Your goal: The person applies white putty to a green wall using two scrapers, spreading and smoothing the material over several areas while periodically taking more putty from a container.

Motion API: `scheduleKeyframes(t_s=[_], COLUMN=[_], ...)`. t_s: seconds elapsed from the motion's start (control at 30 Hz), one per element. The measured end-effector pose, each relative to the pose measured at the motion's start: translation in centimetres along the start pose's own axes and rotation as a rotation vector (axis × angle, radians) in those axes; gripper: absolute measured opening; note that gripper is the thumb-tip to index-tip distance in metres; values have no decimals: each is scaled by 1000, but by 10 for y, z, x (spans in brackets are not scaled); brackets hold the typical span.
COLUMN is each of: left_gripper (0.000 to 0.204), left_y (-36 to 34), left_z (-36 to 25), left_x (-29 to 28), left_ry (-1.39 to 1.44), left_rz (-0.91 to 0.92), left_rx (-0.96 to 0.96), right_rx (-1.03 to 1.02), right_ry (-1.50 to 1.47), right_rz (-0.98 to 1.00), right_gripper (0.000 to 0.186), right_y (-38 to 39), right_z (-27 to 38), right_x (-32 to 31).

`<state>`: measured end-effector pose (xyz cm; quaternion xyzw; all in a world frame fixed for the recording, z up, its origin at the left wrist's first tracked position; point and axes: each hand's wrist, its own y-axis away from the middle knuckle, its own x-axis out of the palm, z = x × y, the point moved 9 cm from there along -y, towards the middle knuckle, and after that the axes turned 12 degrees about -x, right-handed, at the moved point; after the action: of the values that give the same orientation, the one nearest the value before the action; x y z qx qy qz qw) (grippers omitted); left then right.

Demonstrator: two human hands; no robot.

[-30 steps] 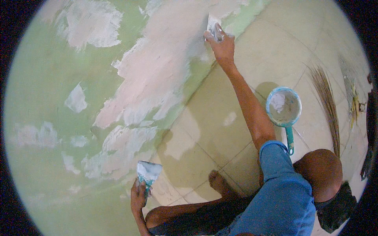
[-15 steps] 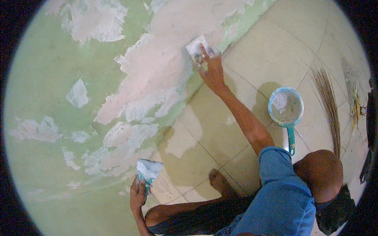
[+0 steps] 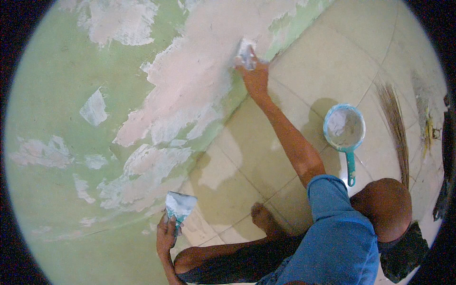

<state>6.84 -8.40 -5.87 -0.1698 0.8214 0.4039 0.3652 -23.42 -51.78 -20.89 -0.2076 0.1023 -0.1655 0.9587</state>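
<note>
My right hand has closed fingers on a flat putty-coated spreader, blurred, against the green wall where a large pale pink-white plaster patch spreads near the bottom edge. At the lower left, my left hand grips the teal handle of a putty knife, whose wide blade is coated with white paste and held upward near the wall. A teal-handled dipper containing white paste lies on the tiled floor, right of my right forearm.
The tiled floor meets the wall along a diagonal edge. A stick broom lies at the right, beside a grimy mark and dark objects at the rim. My bare foot and bent legs are below, with black cloth at lower right.
My right hand has moved down and left along the plaster patch from a second ago, then slightly up, with the spreader turning. My left hand has barely moved.
</note>
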Motion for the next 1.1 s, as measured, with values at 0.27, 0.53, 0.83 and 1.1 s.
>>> scheduleKeyframes(t_s=[0.27, 0.53, 0.83, 1.1], left_gripper=[30, 25, 31, 30], left_y=[8, -6, -7, 6], left_z=[-16, 7, 22, 3], left_x=[-3, -3, -16, -21], left_ry=[-62, -37, -193, -199], left_rz=[-63, -30, -106, -188], left_rx=[38, 20, 98, 167], right_rx=[-277, -559, 209, -37], right_ry=[270, 406, -487, 106], right_rz=[201, 12, -17, 54], right_gripper=[78, 80, 64, 77], right_y=[58, -8, 20, 55], right_z=[50, 20, -51, 32], right_x=[12, -9, -4, 52])
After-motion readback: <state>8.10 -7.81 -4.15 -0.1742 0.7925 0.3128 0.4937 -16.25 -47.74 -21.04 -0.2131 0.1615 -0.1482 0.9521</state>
